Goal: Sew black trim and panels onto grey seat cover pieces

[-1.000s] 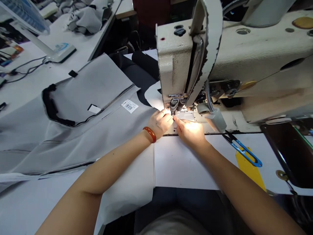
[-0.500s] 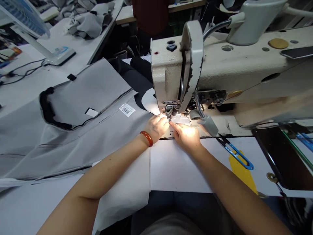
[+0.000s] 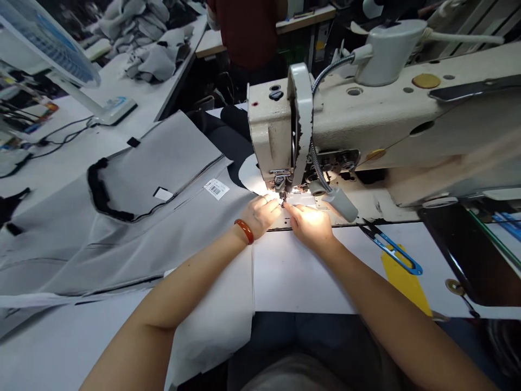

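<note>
My left hand (image 3: 260, 214), with an orange-red bangle (image 3: 245, 231) at the wrist, is closed at the edge of the grey fabric (image 3: 195, 228), its fingertips just left of the needle area. My right hand (image 3: 311, 224) lies on the machine bed with its index finger reaching to the presser foot (image 3: 282, 190) and the other fingers folded. What is between its fingertips is too small to make out. The fabric spreads left from the sewing machine (image 3: 277, 125) and bears a white barcode label (image 3: 216, 188) and black trim (image 3: 100, 195). A lamp brightly lights the fingertips.
Blue thread snips (image 3: 396, 252) lie on a yellow card (image 3: 407, 282) to the right, beside a dark phone-like slab (image 3: 464, 260). A white fan (image 3: 81, 87) and heaped grey cloth (image 3: 150, 60) occupy the table at far left. A person in dark red (image 3: 248, 32) is beyond the machine.
The camera view has shifted a little, so the machine top and fan sit lower in the picture. Both hands stay by the needle, with hardly any visible movement.
</note>
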`<state>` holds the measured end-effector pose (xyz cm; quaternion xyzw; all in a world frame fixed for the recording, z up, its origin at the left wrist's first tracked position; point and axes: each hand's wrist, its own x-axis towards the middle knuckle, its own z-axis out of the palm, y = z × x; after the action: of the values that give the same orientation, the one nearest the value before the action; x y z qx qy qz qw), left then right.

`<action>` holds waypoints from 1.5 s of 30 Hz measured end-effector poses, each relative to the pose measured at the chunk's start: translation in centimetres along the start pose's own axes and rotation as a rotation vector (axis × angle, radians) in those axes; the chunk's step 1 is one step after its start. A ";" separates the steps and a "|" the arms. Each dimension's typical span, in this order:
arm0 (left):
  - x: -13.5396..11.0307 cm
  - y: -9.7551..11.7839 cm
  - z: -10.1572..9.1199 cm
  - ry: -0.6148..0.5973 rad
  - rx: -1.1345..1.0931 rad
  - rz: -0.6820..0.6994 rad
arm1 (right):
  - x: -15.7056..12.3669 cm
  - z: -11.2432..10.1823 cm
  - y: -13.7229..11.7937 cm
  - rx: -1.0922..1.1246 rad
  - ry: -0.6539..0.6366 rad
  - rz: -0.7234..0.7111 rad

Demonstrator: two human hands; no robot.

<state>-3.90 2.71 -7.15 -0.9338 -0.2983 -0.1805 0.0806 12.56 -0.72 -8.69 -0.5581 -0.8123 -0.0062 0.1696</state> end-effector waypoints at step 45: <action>-13.7 -2.0 -18.2 -1.207 -0.568 -0.954 | 5.4 0.5 -16.1 0.173 -0.115 -0.735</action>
<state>-20.68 -7.60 4.45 -0.6277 -0.5982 0.2695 -0.4190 -3.97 -1.80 -4.71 -0.2127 -0.9639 0.0333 0.1567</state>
